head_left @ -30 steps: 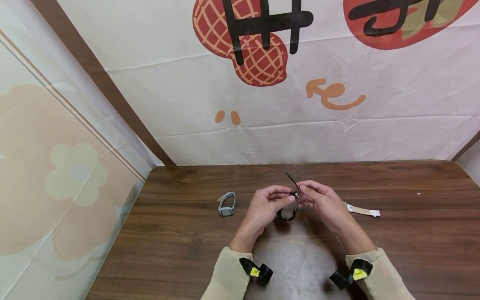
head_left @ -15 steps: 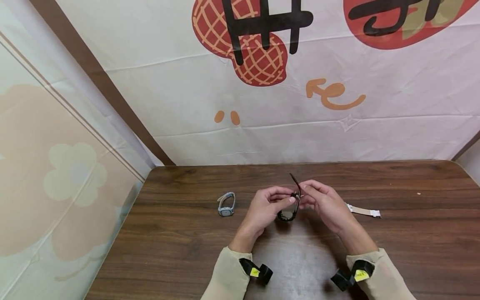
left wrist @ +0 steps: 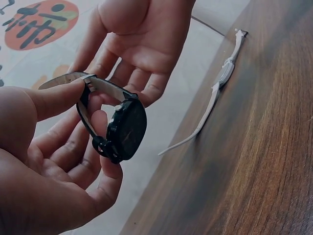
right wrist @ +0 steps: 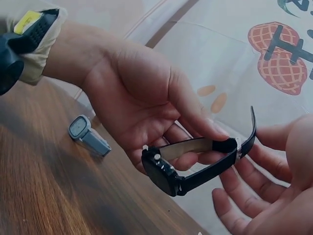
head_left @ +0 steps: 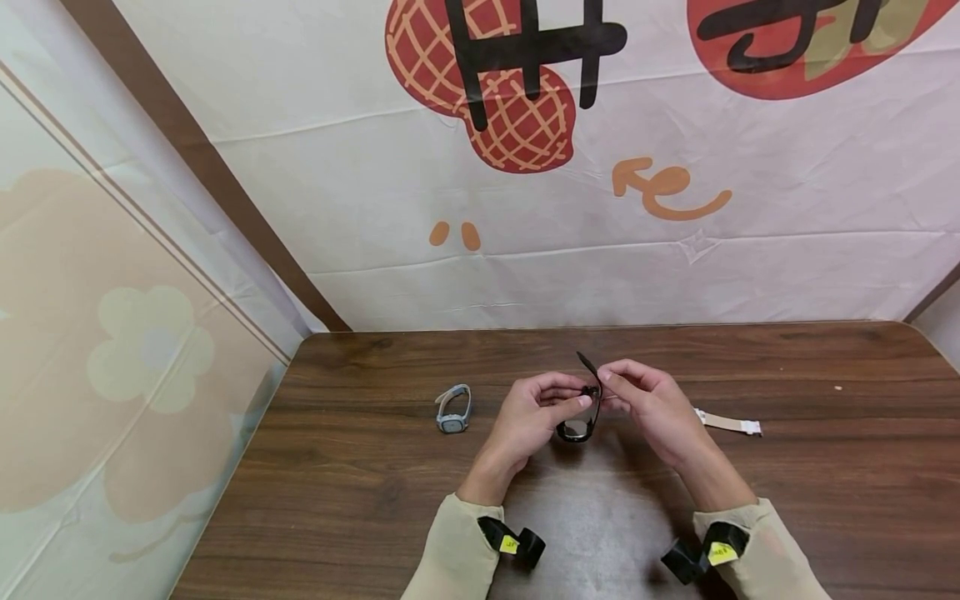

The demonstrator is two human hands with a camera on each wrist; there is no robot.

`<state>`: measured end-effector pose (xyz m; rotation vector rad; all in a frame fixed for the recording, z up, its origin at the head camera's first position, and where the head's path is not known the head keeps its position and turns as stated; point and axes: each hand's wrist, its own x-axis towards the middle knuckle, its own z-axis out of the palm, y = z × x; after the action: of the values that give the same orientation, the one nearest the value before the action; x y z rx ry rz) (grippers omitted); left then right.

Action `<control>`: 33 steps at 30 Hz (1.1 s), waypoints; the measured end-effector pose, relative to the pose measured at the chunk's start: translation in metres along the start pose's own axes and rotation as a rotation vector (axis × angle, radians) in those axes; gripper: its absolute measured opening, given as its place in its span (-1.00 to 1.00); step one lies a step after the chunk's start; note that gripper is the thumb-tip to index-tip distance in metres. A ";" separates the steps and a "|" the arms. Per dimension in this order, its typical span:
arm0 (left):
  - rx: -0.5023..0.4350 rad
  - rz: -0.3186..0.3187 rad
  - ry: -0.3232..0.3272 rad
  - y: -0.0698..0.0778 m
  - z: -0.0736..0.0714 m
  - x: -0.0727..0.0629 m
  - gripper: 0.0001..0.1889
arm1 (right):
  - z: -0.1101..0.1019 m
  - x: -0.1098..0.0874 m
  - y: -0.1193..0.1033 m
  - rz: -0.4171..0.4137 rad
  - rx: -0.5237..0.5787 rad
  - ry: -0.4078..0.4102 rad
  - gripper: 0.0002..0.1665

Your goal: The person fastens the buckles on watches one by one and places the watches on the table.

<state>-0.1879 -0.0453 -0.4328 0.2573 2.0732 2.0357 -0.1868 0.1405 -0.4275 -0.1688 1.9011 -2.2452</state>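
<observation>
A black wristwatch [head_left: 576, 430] with a dark round face and black strap is held above the table between both hands. My left hand [head_left: 525, 421] grips it by the strap, the thumb pressed near the silver buckle [left wrist: 89, 78]. The strap's inner side is pale. With thumb and fingertips, my right hand [head_left: 651, 408] pinches the strap's free end [right wrist: 253, 127], which sticks up past the buckle. The strap forms a loop, and the watch case [right wrist: 159, 174] hangs at its lower side, its face turned away from the hands.
On the brown wooden table [head_left: 360, 500], a light blue watch [head_left: 452, 422] stands to the left. A white watch [left wrist: 225, 73] with a beige-backed strap lies to the right, partly behind my right hand in the head view. A printed cloth [head_left: 525, 275] hangs behind the table.
The strap's free end has tipped slightly right and down and shows more of its broad side. The watch face has turned a little more upward. Both hands stay almost in place.
</observation>
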 end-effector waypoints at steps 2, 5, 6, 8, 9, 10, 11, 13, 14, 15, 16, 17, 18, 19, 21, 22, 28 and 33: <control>-0.001 0.003 0.001 0.000 0.000 0.000 -0.74 | 0.000 0.000 0.001 -0.035 -0.028 0.014 -0.89; -0.005 -0.001 0.002 0.001 0.000 0.000 -0.74 | 0.000 -0.002 0.002 -0.106 -0.109 0.024 -0.80; -0.005 -0.004 0.003 0.001 -0.001 0.000 -0.74 | 0.000 -0.002 0.002 -0.137 -0.146 0.025 -0.74; -0.005 -0.009 0.003 0.001 -0.001 0.000 -0.74 | 0.001 -0.003 0.002 -0.198 -0.217 0.030 -0.65; -0.004 -0.007 0.005 0.001 -0.001 0.000 -0.75 | 0.001 -0.003 0.002 -0.226 -0.246 0.033 -0.61; -0.003 -0.008 0.007 0.002 -0.001 0.000 -0.75 | 0.001 -0.003 0.003 -0.252 -0.274 0.037 -0.59; -0.001 -0.008 0.009 0.002 -0.001 0.000 -0.75 | 0.002 -0.003 0.003 -0.273 -0.294 0.045 -0.58; 0.000 -0.006 0.012 0.003 -0.002 -0.001 -0.76 | 0.002 -0.003 0.003 -0.305 -0.321 0.058 -0.57; 0.000 -0.004 0.013 0.004 -0.002 -0.001 -0.76 | 0.002 -0.003 0.003 -0.317 -0.331 0.064 -0.56; -0.001 -0.003 0.014 0.004 -0.002 -0.001 -0.77 | 0.003 -0.003 0.004 -0.331 -0.341 0.066 -0.55; -0.005 -0.004 0.013 0.005 -0.002 -0.001 -0.77 | 0.003 -0.003 0.003 -0.344 -0.348 0.066 -0.54; -0.013 0.000 0.013 0.005 -0.002 -0.001 -0.78 | 0.003 -0.003 0.003 -0.358 -0.356 0.067 -0.53; -0.022 0.003 0.011 0.005 -0.002 -0.001 -0.78 | 0.004 -0.003 0.003 -0.372 -0.358 0.063 -0.53; -0.031 0.006 0.010 0.006 -0.002 -0.001 -0.78 | 0.004 -0.003 0.003 -0.385 -0.360 0.059 -0.53; -0.047 0.014 0.006 0.006 -0.002 -0.002 -0.79 | 0.004 -0.003 0.003 -0.415 -0.361 0.055 -0.54; -0.056 0.017 0.005 0.007 -0.001 -0.002 -0.79 | 0.004 -0.003 0.003 -0.429 -0.358 0.053 -0.54; -0.071 0.025 0.005 0.009 -0.002 -0.002 -0.79 | 0.005 -0.004 0.002 -0.486 -0.340 0.051 -0.58; -0.071 0.024 0.006 0.009 -0.003 -0.002 -0.79 | 0.005 -0.004 0.003 -0.511 -0.286 0.031 -0.65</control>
<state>-0.1872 -0.0486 -0.4234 0.2654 2.0057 2.1223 -0.1818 0.1356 -0.4299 -0.7416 2.4064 -2.2444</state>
